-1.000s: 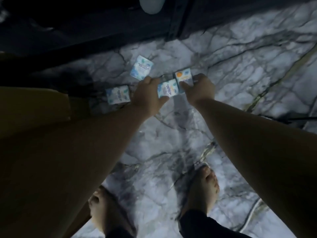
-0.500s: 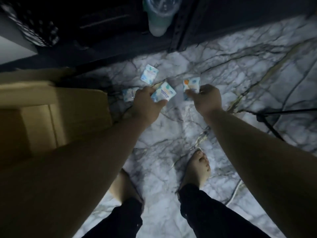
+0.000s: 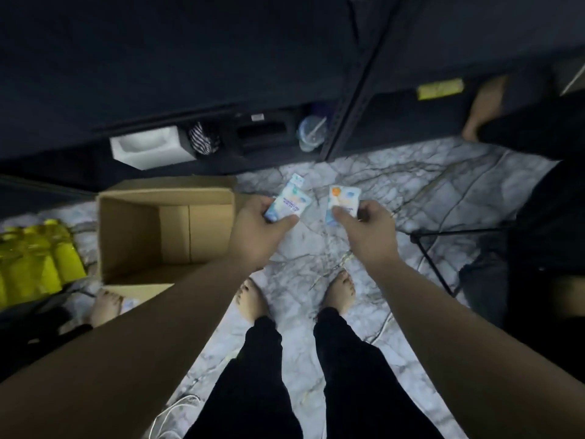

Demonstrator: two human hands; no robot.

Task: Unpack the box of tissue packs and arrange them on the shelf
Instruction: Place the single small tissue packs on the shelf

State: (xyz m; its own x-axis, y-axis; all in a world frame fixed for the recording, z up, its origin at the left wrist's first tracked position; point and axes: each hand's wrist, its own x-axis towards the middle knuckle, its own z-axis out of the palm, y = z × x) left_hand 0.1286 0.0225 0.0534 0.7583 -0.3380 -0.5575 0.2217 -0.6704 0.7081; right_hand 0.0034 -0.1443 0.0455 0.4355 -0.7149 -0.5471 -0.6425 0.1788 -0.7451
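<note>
Marbled floor (image 3: 304, 359) lies nearest, under the person's bare feet. Above it, the left hand (image 3: 256, 231) grips a blue-and-white tissue pack (image 3: 289, 202), thumb across the near edge, with another pack seemingly stacked behind it. Just right of it, the right hand (image 3: 368, 228) pinches an orange-marked tissue pack (image 3: 343, 199). Both packs rise from the fingers toward the far side, long axes pointing at the dark shelf (image 3: 348, 99) — so the carry probably runs forward and up. The open cardboard box (image 3: 133, 236) sits left, nearer the left hand, apparently emptied.
</note>
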